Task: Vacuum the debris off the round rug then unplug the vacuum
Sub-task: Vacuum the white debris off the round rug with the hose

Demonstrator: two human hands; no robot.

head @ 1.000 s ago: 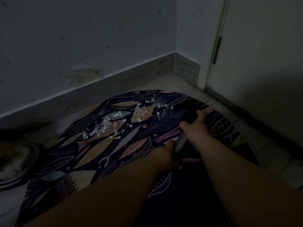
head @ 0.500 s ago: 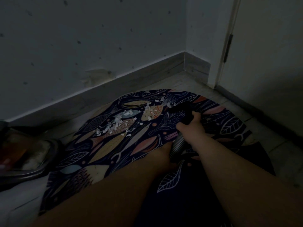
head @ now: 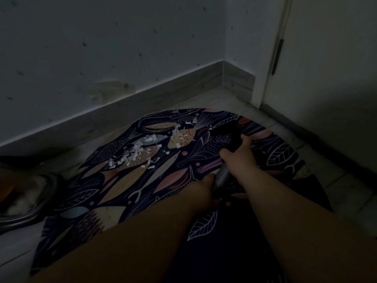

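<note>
Home room corner: skirting board (head: 142, 103), hinged door (head: 326, 58), fish-patterned round rug (head: 126, 180).

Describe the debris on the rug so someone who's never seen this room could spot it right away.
Find the round fish-patterned rug by the baseboard. On its far part, left of the black vacuum nozzle the right hand grips, lies the debris: small white flakes, brighter than the printed fish.

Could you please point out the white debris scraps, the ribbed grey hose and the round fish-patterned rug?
White debris scraps (head: 133, 154): head view, cluster's middle.
Ribbed grey hose (head: 221, 178): head view, exposed ribbed stretch.
Round fish-patterned rug (head: 126, 181): head view, bare yellow fish.
</note>
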